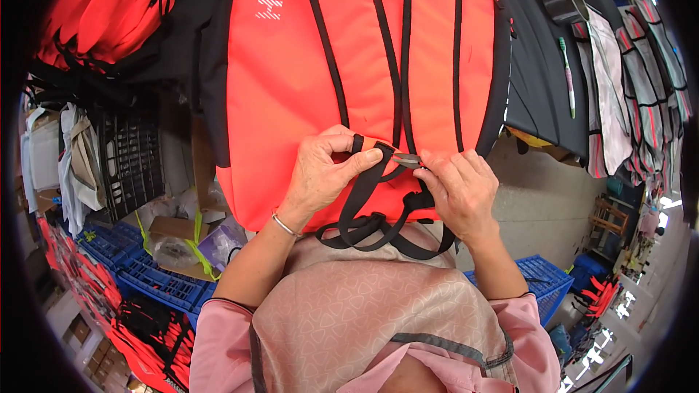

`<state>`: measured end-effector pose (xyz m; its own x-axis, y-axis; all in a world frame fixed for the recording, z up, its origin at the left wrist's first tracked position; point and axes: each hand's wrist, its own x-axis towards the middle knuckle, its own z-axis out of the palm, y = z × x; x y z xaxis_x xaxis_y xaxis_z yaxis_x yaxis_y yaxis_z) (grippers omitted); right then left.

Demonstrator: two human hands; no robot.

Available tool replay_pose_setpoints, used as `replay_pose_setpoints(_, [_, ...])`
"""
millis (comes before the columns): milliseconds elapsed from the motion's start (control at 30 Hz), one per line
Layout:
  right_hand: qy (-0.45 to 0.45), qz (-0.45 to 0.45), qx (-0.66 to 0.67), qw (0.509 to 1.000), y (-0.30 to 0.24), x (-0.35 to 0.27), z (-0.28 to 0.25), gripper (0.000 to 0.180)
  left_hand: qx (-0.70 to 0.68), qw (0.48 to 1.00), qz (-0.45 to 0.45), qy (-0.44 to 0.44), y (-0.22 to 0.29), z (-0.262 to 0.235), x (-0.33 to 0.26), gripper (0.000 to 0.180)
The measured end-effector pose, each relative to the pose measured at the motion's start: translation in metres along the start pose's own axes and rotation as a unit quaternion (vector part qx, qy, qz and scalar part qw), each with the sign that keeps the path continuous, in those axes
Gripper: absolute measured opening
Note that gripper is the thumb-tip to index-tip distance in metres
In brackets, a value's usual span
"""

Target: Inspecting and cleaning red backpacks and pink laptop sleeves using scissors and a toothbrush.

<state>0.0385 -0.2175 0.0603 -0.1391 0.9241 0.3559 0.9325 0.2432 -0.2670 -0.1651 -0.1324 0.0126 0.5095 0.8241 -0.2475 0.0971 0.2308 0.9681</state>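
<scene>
A coral-red backpack [280,109] with black side panels lies in front of me, its two padded shoulder straps [429,65] uppermost. Near its lower edge, my left hand [320,171] pinches the end of one shoulder strap by a black buckle [384,150], thumb on top. My right hand [464,188] is closed around small metal thread snips [409,161]. Their blades point left, close beside the buckle. Black webbing [358,196] hangs in loops below both hands. Another black buckle [417,200] sits near my right fingers. The snips' handles are hidden in my right hand.
On the black table cover [535,102] at right lie a toothbrush [568,76] and a dark cup [562,4]. Grey fabric pieces [608,94] hang beyond. Red bags [109,7] are piled far left. Blue crates [164,276] stand low at left, another blue crate [550,284] at right.
</scene>
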Motion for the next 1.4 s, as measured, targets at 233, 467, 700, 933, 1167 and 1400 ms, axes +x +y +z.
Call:
replay_pose_setpoints(233, [-0.013,-0.016,0.037,0.999,0.01,0.007,-0.009,0.03,-0.021,1.0,0.01,0.001,-0.004,0.0,0.001,0.017])
replay_pose_setpoints(467, [-0.023,-0.002,0.039,0.999,0.003,0.009,-0.012,0.029,-0.003,1.0,0.025,0.011,0.0,0.003,0.001,0.016])
replay_pose_setpoints(700, [-0.013,0.035,0.021,0.999,-0.006,0.0,-0.004,0.027,0.017,0.999,0.021,0.018,-0.003,0.003,0.0,0.017])
replay_pose_setpoints(933, [0.021,0.097,0.078,0.992,-0.013,-0.005,0.004,0.024,-0.007,0.999,0.019,0.034,0.0,0.008,-0.002,0.017])
replay_pose_setpoints(1167, [0.012,0.108,0.096,0.989,-0.016,-0.002,0.0,0.021,-0.066,0.998,0.003,0.0,-0.001,0.002,-0.002,0.017])
replay_pose_setpoints(1400, [0.021,0.085,0.122,0.989,-0.01,0.0,0.003,0.02,-0.086,0.996,-0.027,-0.013,-0.005,-0.002,-0.002,0.018])
